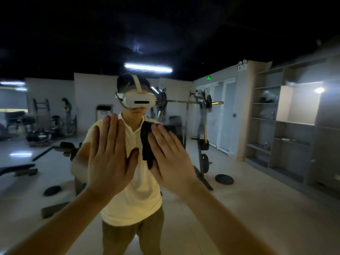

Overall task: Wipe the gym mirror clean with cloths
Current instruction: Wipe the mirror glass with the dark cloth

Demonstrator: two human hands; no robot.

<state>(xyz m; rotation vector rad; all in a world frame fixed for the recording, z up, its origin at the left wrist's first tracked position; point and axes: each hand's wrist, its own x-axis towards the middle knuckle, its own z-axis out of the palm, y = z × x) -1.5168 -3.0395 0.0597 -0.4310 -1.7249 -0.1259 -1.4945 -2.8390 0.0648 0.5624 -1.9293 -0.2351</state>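
Left hand (110, 155): palm flat on the glossy mirror (257, 190), fingers straight and together, holding nothing. Right hand (171, 161): fingers straight and spread, pressing a dark, soft, crumpled cloth (146, 142) against the glass just beside the left hand. It is motion-blurred, so the thumb position is unclear. A hazy smear (203, 116) lies up-right of the cloth.
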